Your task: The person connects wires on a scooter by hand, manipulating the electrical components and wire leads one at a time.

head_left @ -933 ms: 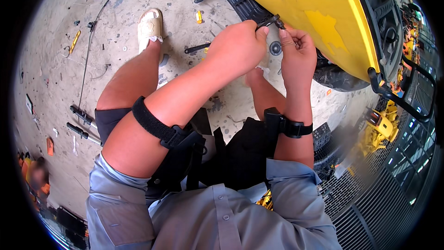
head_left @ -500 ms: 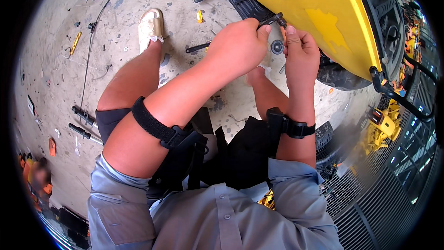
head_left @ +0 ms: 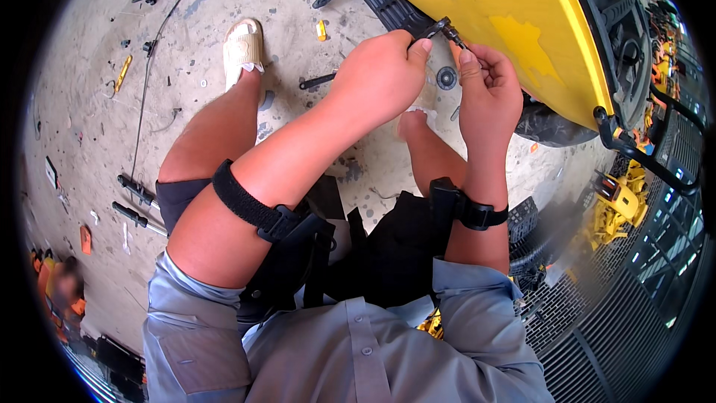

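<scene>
My left hand is closed round a dark ratchet wrench, its thumb near the wrench head. A dark handle end shows on the far side of my left wrist, in line with the tool. My right hand pinches a small dark cylindrical piece, like a socket or bolt, between thumb and forefinger. It meets the wrench head; whether it is fixed there I cannot tell. Both hands are in front of a large yellow body panel. Behind them a round black disc shows between the hands.
A black ribbed step and a dark tyre adjoin the panel. A black bar juts out at right. A cable, a yellow tool and black-handled rods lie on the floor at left.
The wrench head has shifted slightly left and up. My right hand has turned a little, its fingers more curled, and more of the small dark piece shows.
</scene>
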{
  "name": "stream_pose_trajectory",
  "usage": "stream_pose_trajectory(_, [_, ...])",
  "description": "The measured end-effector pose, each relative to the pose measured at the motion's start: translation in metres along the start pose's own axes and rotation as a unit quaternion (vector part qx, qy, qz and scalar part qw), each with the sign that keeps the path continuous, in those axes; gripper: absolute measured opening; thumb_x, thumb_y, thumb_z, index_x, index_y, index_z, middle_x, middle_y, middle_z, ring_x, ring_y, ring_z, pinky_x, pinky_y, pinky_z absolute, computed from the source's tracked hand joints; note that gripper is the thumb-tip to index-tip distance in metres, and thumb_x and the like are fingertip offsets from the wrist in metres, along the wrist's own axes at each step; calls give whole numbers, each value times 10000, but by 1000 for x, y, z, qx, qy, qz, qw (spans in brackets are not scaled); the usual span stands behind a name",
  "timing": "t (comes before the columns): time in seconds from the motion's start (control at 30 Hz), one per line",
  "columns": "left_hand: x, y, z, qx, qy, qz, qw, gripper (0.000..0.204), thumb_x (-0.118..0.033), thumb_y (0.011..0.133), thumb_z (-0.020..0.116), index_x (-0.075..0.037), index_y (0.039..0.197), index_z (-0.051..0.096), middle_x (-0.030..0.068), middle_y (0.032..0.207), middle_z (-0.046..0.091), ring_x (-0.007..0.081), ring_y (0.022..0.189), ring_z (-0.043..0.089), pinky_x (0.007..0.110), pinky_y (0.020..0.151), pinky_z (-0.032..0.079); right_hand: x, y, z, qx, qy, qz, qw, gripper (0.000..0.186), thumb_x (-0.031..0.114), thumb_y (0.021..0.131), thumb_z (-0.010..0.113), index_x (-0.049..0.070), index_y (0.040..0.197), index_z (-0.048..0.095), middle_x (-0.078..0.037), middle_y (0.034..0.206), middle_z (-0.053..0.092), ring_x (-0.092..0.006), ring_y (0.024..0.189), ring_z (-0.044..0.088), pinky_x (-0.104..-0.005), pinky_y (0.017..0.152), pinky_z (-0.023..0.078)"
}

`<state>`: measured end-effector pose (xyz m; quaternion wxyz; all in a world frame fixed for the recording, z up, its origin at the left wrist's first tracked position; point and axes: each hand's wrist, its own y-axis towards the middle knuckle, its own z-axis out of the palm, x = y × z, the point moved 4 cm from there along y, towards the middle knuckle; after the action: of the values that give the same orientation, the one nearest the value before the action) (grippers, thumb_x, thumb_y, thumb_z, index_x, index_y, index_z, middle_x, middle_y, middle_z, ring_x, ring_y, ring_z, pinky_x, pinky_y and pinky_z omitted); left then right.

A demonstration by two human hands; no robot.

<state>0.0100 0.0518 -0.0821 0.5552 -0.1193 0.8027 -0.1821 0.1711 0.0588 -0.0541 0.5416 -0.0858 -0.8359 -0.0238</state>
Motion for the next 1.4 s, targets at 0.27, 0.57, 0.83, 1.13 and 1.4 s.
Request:
stream_pose_trajectory(0.27, [-3,-3,0,5,11,17,1000,417,-368,1041,506,20,938,616,224,796,645,405,760,605,459,714,481,3,3,-4,2,-59,73,996,286,246,1027,623,-31,981,678,-20,779,644,-53,648,526,-201,581,426])
stream_pose_trajectory(0.57, [-3,-2,-2,14,-3,4,1000,433,-371,1040,478,22,941,630,241,861,664,430,857,630,495,764,495,1,2,-5,13,-44,42,998,274,244,1016,642,-25,1066,663,-22,840,655,-59,708,549,-209,608,448])
stream_pose_trajectory(0.83, [-5,-3,-2,6,2,20,1000,432,-363,1036,470,20,913,627,257,867,664,469,874,625,530,768,497,-3,1,-2,-21,-49,-41,998,395,339,1048,566,-7,896,681,2,700,591,-55,614,506,-210,561,415])
stream_pose_trajectory(1.13, [-8,-6,-5,6,32,27,999,420,-355,1034,475,15,906,629,251,865,671,465,859,633,531,761,505,-3,2,-5,23,38,159,986,390,329,1042,573,-18,887,660,-20,744,594,-57,598,493,-208,542,398])
stream_pose_trajectory(1.4, [-4,-6,-4,-8,40,25,999,409,-373,1039,507,10,971,636,240,817,664,444,816,636,485,729,493,-6,0,-4,12,-33,-12,999,212,195,977,691,-9,986,634,-8,793,632,-50,670,557,-195,570,453])
